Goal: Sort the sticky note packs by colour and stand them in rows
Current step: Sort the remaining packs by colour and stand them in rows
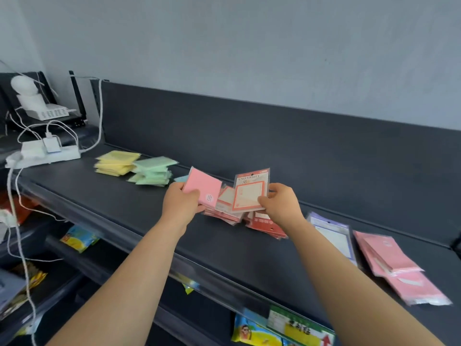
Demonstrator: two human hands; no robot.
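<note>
Dark grey shelf (139,221) under a plain grey wall (249,46), with the head camera looking down at it. Left hand (180,202) grips one pink pack (203,187), fingers curled under its near left edge and thumb on top. The pack is squarish and tilted, face toward the camera, far corner raised.

Right hand (282,206) pinches one orange-framed pack (250,193) by its right edge, thumb in front and fingers behind. That one stands nearly upright, long axis up and down, printed header end at the top, leaning a touch to the right. Both packs are held just above a red and orange heap (229,212) lying flat mid-shelf.

Far left sit one yellow pile (116,163) and one green pile (153,172), touching each other, packs flat. To the right lie purple packs (334,236), maybe two, partly hidden by the right forearm, long axis running far to near. Further right is one pink pile (389,260), also flat.

So that's four coloured heaps plus the purple ones. Packs per heap are too blurry to count. White power strip (47,153) sits at the far left end.
</note>
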